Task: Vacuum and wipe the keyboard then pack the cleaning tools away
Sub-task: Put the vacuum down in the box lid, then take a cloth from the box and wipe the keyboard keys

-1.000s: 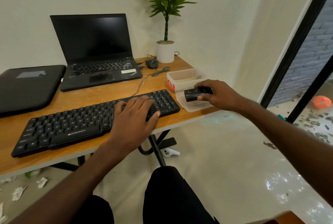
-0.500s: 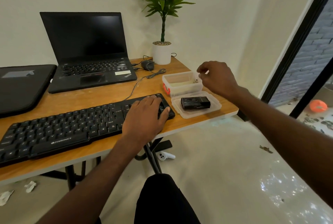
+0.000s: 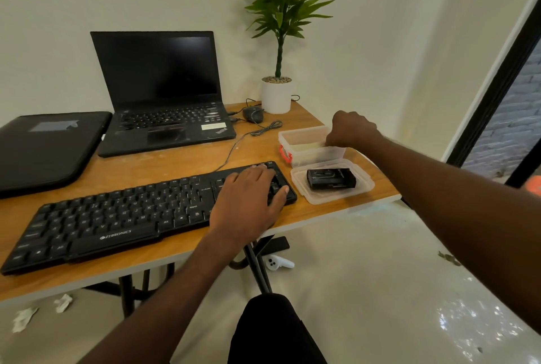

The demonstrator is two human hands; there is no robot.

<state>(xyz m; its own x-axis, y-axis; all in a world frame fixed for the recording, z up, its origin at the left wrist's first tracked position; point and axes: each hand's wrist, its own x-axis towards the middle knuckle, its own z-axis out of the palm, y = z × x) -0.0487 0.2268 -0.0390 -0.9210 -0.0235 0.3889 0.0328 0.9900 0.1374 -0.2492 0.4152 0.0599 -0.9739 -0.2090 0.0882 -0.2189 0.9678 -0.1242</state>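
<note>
Nearest us, our left hand lies flat, grip released, on the Zebronics keyboard along the desk's front edge. The mini vacuum sits on the lid at the front-right corner, so a nudge could tip it off. Farther back, our right hand dips into the plastic box; can't tell its grip.

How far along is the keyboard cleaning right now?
The small black vacuum lies on the container lid, set down. The right hand reaches into the clear container, what for is hidden; the left hand rests on the keyboard. Wiping and packing seem left.
</note>
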